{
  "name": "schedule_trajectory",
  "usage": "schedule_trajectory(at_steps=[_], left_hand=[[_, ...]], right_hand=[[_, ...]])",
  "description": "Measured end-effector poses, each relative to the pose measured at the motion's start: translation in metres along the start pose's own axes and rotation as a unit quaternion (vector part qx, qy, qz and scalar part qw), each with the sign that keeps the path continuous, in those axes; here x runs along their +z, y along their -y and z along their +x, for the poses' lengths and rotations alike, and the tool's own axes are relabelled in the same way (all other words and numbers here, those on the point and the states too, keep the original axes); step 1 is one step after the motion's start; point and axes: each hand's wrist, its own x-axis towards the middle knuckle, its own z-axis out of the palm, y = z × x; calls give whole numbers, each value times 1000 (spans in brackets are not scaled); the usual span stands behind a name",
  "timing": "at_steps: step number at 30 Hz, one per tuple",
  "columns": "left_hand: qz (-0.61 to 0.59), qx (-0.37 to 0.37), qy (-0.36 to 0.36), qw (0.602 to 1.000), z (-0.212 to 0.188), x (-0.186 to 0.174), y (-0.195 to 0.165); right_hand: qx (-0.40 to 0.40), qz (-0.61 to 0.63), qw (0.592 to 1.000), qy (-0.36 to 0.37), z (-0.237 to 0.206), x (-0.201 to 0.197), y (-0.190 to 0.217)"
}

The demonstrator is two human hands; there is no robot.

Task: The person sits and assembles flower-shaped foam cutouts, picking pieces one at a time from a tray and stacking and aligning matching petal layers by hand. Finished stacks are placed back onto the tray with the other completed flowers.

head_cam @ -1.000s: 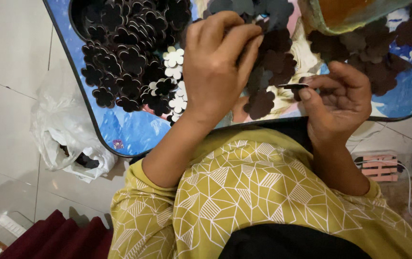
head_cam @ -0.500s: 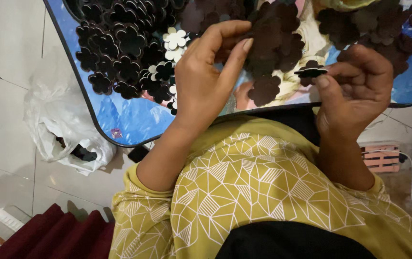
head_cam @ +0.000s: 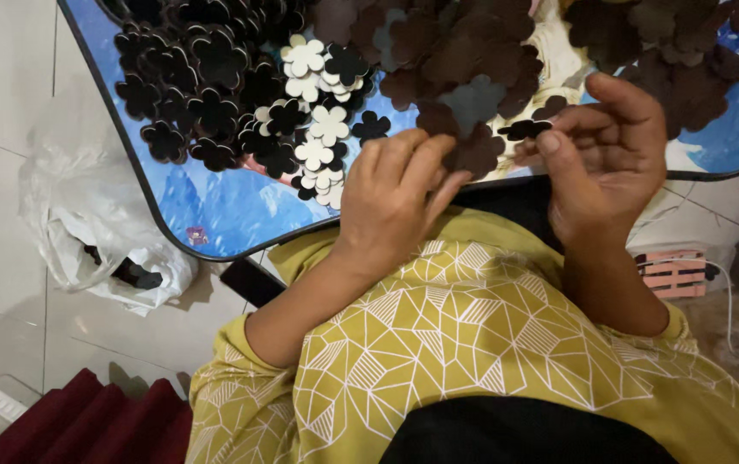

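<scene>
Below, a tray [head_cam: 214,219] with a blue printed top and dark rim, tilted across the upper frame. On the tray's left half, a heap of black flower cutouts [head_cam: 206,77]; beside that heap, toward the tray's middle, a small cluster of white flower cutouts [head_cam: 318,129]; on the tray's right half, a spread of brown flower cutouts [head_cam: 472,60]. Off the tray's left edge, on the tiled floor, a crumpled plastic bag [head_cam: 94,232]. At the tray's near rim, left hand [head_cam: 395,202], fingers curled together and pressed on a brown cutout [head_cam: 477,155]. Just right of it, over the same rim, right hand [head_cam: 606,155], thumb and fingertips pinching a small black cutout [head_cam: 526,130].
</scene>
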Motion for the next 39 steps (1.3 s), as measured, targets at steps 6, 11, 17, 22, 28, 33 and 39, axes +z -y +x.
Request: schedule_trajectory(at_steps=[6, 11, 17, 22, 28, 33, 39], left_hand=[[-27, 51, 41, 997, 1, 2, 1], [-28, 43, 41, 998, 2, 4, 0], [-14, 54, 45, 997, 2, 5, 0], [-17, 61, 21, 998, 0, 5, -1], [-120, -17, 15, 993, 5, 1, -1], [-291, -156, -1, 944, 11, -10, 3], [-382, -292, 26, 876, 5, -11, 10]], right_hand=[[125, 105, 987, 4, 3, 14, 8], [114, 111, 986, 56, 5, 9, 3], [115, 100, 987, 58, 4, 6, -2], [105, 93, 988, 59, 1, 6, -4], [105, 96, 988, 57, 2, 6, -5], [109, 90, 988, 53, 3, 6, -5], [121, 106, 986, 38, 3, 8, -1]])
